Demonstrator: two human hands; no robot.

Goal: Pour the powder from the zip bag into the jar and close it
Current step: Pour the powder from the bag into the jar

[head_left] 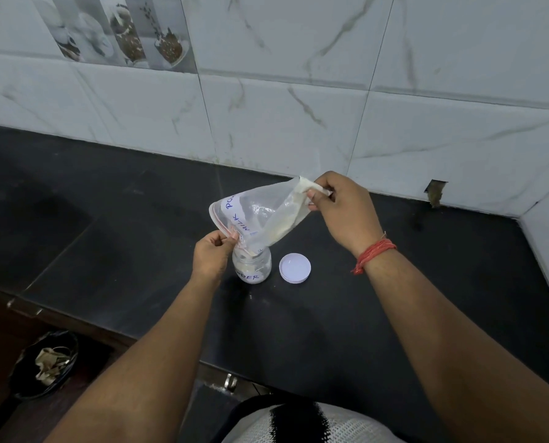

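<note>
The left hand (211, 252) pinches the red-zipped mouth of the clear plastic zip bag (260, 215) right over the small clear glass jar (252, 265); the right hand (343, 209) pinches the bag's raised bottom corner. Pale powder (279, 230) lies inside. The round white lid (295, 268) rests just right of the jar on the black countertop (362, 314).

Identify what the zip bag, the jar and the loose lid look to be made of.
Zip bag: thin clear plastic film; it creases and shows powder through.
Jar: clear and rigid, glass or hard plastic; cannot tell which.
Lid: opaque white, smooth, probably moulded plastic.
</note>
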